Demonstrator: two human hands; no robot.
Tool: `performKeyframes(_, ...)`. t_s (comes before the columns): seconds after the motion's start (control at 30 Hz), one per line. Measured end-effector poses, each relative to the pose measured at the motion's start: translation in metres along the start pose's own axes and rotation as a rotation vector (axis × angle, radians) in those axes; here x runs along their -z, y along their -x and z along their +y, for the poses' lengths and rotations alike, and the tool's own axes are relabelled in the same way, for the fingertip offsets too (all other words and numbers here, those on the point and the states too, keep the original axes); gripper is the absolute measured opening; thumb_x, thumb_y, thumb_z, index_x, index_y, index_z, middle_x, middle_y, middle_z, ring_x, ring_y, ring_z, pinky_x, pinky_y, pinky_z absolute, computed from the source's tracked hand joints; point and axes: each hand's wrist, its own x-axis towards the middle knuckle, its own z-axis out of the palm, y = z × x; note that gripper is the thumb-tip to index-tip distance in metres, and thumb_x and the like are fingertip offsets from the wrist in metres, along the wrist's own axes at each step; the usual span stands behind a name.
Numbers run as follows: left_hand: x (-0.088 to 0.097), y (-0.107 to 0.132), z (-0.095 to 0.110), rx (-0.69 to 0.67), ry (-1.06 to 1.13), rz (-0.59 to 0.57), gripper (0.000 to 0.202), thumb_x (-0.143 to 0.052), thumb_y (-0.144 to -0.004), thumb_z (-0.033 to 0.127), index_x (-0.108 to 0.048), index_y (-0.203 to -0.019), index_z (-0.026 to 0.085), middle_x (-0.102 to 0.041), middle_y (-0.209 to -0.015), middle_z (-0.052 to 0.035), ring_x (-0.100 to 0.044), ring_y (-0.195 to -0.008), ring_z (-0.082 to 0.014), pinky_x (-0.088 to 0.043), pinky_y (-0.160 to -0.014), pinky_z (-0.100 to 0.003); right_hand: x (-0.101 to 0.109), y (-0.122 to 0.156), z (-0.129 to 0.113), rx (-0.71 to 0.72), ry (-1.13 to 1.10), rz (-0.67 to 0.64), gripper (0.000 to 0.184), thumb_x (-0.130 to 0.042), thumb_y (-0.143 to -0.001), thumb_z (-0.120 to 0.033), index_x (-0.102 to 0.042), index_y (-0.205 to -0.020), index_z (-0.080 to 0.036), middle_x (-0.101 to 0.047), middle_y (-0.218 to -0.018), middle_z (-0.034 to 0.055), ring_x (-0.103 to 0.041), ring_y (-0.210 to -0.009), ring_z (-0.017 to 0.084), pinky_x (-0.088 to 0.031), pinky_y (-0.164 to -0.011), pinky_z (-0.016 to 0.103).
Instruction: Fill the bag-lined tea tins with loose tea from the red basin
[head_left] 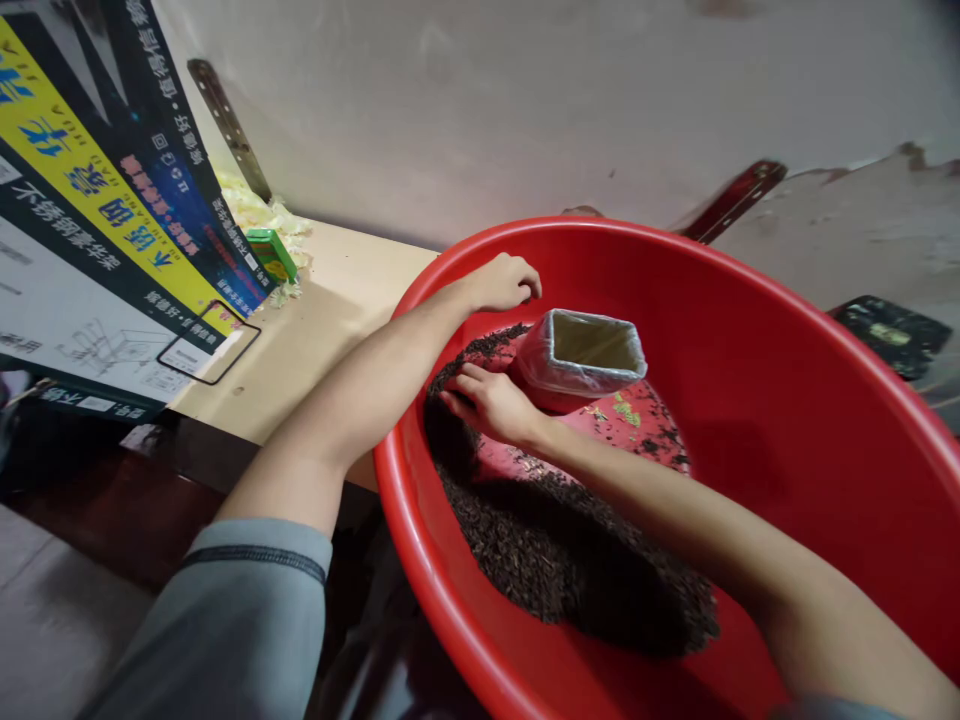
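A large red plastic tub holds dark, dry, shredded leaves like loose tea, heaped along its near and left sides. My right hand reaches down to the leaves by the left wall, fingers apart, with its fingertips touching the pile. Over the tub's far left side is my left hand, its fingers loosely bent and nothing visible in them. An open box lined with clear plastic stands upright on the tub floor, just right of my right hand. Only its upper inside shows.
On the left, large printed cartons lean over a pale board. A small green packet lies near crumpled yellowish material. Metal brackets jut from the wall behind, and a dark patterned object sits at right.
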Motion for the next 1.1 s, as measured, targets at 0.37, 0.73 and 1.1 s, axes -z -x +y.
performKeyframes(0.37,-0.013,0.006,0.027,0.058,0.214,-0.174,0.033,-0.057,-0.093,0.027,-0.076,-0.114,0.010,-0.078,-0.098,-0.0100,-0.072,-0.077,-0.0174,-0.057,-0.075,-0.027,0.159,0.021,0.058,-0.283,0.173,-0.045,0.026,-0.061,-0.093,-0.042,-0.075,-0.087,-0.021,-0.075,-0.075,0.0044,-0.064,-0.062,0.016,-0.049,-0.059,0.028)
performKeyframes(0.73,-0.014,0.006,0.025,0.184,0.346,-0.235,0.036,-0.053,-0.098,0.040,-0.073,-0.112,0.014,-0.076,-0.103,-0.0105,-0.072,-0.078,-0.0157,-0.059,-0.071,-0.024,0.140,0.029,0.094,-0.150,0.171,0.041,0.018,-0.065,-0.088,-0.033,-0.078,-0.092,-0.021,-0.078,-0.093,0.0070,-0.071,-0.081,0.021,-0.054,-0.080,0.033)
performKeyframes(1.1,-0.019,0.007,0.042,0.403,0.552,-0.339,0.088,-0.011,-0.100,0.070,-0.064,-0.130,0.007,-0.073,-0.103,-0.0180,-0.070,-0.095,-0.0268,-0.056,-0.082,-0.038,0.125,0.036,0.089,-0.227,0.331,0.016,0.040,-0.046,-0.102,-0.047,-0.069,-0.090,-0.015,-0.071,-0.089,0.0063,-0.064,-0.079,0.016,-0.047,-0.074,0.031)
